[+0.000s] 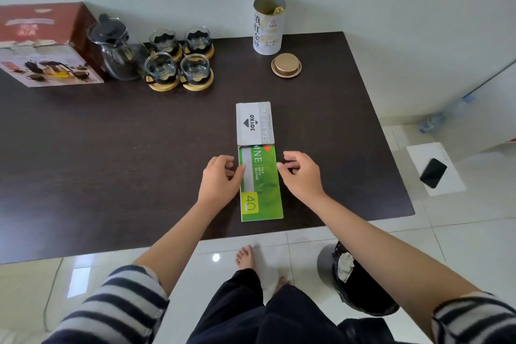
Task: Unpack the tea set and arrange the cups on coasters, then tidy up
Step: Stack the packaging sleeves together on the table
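Observation:
Four glass cups stand on round wooden coasters at the table's back: front left cup (162,67), front right cup (195,66), back left cup (163,39), back right cup (197,36). A glass teapot (114,49) with a black lid stands left of them, beside the red tea set box (42,45). Near the front edge lies a green box (262,193), end to end with a grey stamp pad box (252,123). My left hand (220,179) grips the green box's left edge, thumb on top. My right hand (300,173) touches its right edge with curled fingertips.
An open tea canister (268,25) stands at the back of the dark table (111,148), its gold lid (286,65) lying in front of it. On the floor at right are a black bin (360,285) and a phone (433,172) on white paper.

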The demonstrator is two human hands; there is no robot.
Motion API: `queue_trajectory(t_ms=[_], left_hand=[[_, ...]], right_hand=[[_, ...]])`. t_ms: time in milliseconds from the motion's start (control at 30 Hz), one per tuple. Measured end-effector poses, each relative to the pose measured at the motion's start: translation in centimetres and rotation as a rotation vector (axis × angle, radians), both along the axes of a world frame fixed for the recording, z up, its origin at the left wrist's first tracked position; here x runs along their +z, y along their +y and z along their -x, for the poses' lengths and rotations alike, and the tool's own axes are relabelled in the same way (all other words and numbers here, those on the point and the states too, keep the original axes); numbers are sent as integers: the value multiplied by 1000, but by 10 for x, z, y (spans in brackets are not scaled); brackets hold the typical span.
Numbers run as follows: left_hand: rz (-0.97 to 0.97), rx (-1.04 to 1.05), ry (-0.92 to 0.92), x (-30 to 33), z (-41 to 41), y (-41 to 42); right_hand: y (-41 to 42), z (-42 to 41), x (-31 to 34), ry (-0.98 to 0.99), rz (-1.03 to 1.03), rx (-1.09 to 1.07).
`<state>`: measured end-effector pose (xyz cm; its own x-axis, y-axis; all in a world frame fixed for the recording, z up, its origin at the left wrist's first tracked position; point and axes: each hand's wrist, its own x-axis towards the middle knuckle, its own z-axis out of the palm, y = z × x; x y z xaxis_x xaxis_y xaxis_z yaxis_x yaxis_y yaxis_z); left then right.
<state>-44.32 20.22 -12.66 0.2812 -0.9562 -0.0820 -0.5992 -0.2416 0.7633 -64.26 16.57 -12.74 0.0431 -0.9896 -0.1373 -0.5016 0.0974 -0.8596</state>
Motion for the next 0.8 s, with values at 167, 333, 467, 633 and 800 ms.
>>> queue_trajectory(t_ms=[167,333,467,633,800], left_hand=[[-88,107,63,12,1,-64],[-304,43,-24,14,-1,-105],[-341,113,25,12,1,-115],[-402,149,105,8,-3,-120],[-416,175,204,8,-5,-119]], right_hand=[[-59,-31,15,-25,-244,-205],[-95,-52,19,41,-342,-230],[-109,-62,15,70,-403,-192],[-117,-60,13,23,-490,-190],[-122,-58,15,-13,-515,-136]])
